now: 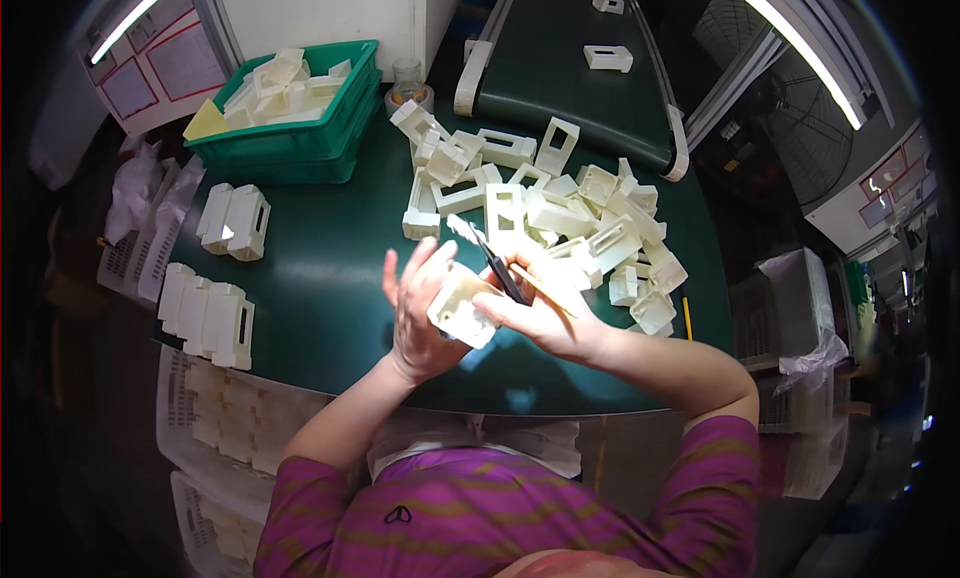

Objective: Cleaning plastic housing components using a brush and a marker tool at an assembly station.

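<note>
A pale cream plastic housing (465, 308) is held up between my hands over the near part of the green table. My left hand (418, 303) supports its left side, with several fingers stretched out. My right hand (550, 303) has its thumb laid on the housing. In the right fingers is a slim black-handled tool (503, 273) pointing up and left; its exact kind is unclear. A thin yellow stick (540, 290) also lies across that hand. Beyond my right hand spreads a heap of similar cream housings (560, 213).
Housings stand in two rows (233, 223) (205, 316) at the table's left. Stacked green crates (290, 143) hold more parts at the far left, beside a glass jar (407, 78). A conveyor belt (570, 98) carries housings behind the heap. A yellow pencil-like stick (687, 318) lies right.
</note>
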